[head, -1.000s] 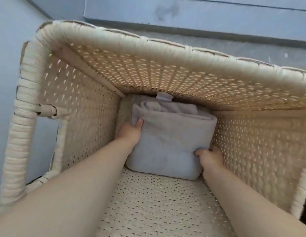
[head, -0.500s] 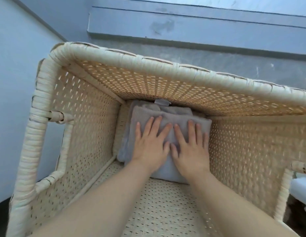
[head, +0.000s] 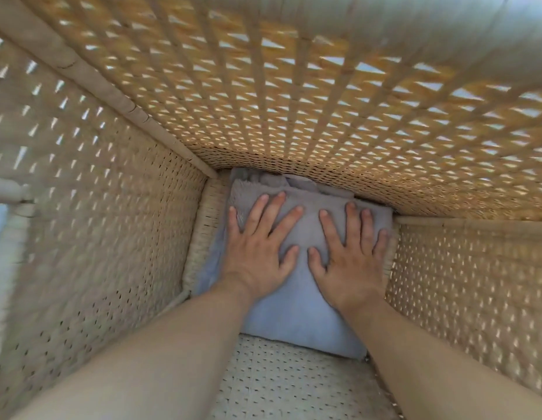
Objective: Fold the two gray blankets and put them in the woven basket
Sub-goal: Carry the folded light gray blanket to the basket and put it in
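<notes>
Forearms (head: 160, 359) enter from the near edge, reaching down into the woven basket (head: 97, 237). Bare woven floor shows behind the wrists. Left hand (head: 257, 250) and right hand (head: 351, 262) lie palm-down, side by side, on the folded gray blanket (head: 297, 313). Fingers (head: 257, 212) of both are straight and spread, pressing flat and gripping nothing. The blanket lies at the basket bottom, directly under the fingers. Just past the fingertips, a second gray blanket (head: 309, 184) shows against the far wall.

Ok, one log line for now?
left hand: flat on gray blanket | right hand: same | blanket: inside woven basket
</notes>
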Motion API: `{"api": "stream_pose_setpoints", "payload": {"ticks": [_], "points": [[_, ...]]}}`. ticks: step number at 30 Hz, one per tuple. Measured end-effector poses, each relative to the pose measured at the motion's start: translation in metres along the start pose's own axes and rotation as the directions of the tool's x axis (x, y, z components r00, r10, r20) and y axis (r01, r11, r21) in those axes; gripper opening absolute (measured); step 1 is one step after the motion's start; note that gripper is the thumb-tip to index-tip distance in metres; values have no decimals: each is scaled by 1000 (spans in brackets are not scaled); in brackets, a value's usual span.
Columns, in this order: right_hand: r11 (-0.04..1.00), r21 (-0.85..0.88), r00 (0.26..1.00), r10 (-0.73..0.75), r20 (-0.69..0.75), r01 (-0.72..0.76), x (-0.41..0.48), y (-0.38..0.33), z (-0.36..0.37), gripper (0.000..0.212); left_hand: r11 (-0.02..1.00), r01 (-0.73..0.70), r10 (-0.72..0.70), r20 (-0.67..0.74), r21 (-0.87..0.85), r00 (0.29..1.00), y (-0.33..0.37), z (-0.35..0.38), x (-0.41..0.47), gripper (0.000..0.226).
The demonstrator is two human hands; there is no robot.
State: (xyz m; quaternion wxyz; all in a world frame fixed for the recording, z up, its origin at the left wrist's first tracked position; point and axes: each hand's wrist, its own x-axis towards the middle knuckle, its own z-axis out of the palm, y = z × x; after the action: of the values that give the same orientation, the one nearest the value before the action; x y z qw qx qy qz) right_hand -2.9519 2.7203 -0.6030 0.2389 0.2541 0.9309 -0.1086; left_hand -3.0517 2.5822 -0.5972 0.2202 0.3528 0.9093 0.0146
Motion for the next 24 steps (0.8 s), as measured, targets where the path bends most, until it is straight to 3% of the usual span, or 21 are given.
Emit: {"api": "stream_pose_setpoints", "payload": {"ticks": [5, 8, 10, 15, 20, 24], "points": [[996, 72, 979, -33, -203, 48, 4, 0, 7, 70, 996, -88, 84, -225, -7, 971, -5, 13, 6, 65], [997, 40, 969, -52, -239, 64, 6, 1, 10, 68, 995, -100, 91, -237, -26, 967, -6, 13, 8, 64], [998, 43, 984, -29, -174, 37, 6, 0, 3, 68, 995, -70, 58, -151, -74, 987, -4, 2, 8, 63], [999, 36, 988, 3, 157, -9, -19, -8, -44, 64, 998, -14, 23, 156, -55, 988, 8, -49, -5, 64], [978, 151, 982, 120, 149, -142, -94, -28, -125, 64, 999, 9, 1, 185, -50, 983, 36, -137, -62, 61], [866, 382, 917, 185, 353, -322, -174, -39, -200, 46, 963, 170, -82, 371, -210, 925, 57, -220, -133, 36]]}}
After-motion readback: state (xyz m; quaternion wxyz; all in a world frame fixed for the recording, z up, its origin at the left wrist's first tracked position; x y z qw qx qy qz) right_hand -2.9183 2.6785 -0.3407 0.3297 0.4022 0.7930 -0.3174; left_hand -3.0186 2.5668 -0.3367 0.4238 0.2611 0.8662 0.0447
